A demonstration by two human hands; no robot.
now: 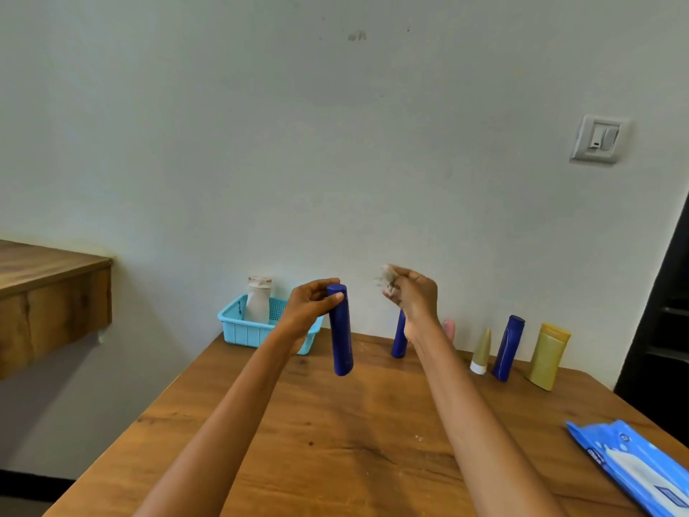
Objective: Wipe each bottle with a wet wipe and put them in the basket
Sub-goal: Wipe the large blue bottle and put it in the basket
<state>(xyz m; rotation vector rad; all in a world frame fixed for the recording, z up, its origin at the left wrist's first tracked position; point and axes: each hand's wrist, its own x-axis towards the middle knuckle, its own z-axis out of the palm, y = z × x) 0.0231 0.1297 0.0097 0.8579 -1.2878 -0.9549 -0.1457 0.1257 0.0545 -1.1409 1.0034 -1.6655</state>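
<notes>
Head view: left hand (311,305) gripped one blue bottle (341,330); right hand (412,294) clutched crumpled wipe (386,279). One white bottle (258,300) in basket (242,332); five bottles stood on desk (335,423).

Single view, head-worn, wide-angle. Looks forward and slightly down across the tabletop (335,434) toward the pale wall (335,143) behind it. Both forearms reach in from the bottom edge, close to the lens. Far edge of the tabletop sits mid-frame; the wall fills the upper half. Straight lines bow near the borders.
</notes>
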